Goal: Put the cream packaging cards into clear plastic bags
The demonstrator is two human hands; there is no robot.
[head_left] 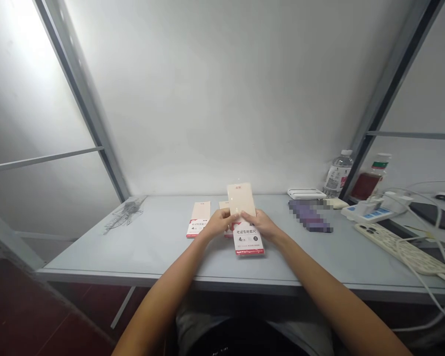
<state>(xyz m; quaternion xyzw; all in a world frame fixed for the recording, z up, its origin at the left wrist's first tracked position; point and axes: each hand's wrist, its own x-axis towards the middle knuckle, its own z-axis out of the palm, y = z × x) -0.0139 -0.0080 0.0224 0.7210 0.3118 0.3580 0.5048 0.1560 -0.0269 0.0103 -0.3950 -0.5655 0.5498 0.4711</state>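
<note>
Between both hands I hold a flat, plastic-wrapped ruler set packet (249, 241), pale peach above and white below with a red bottom strip. It is raised above the table and tilted toward me. My left hand (221, 222) grips its left edge, thumb on the front. My right hand (264, 223) grips the right edge the same way. A similar packet (199, 216) lies on the table to the left. Another like packet (223, 204) lies behind my left hand and the held one, mostly hidden.
Crumpled clear plastic (128, 213) lies at the table's left. On the right are a purple pouch-like item (310, 217), partly pixelated, a white device (306, 193), a clear bottle (338, 175), a red-liquid bottle (371, 180), a power strip (371, 212), a phone (404, 247) and loose cables.
</note>
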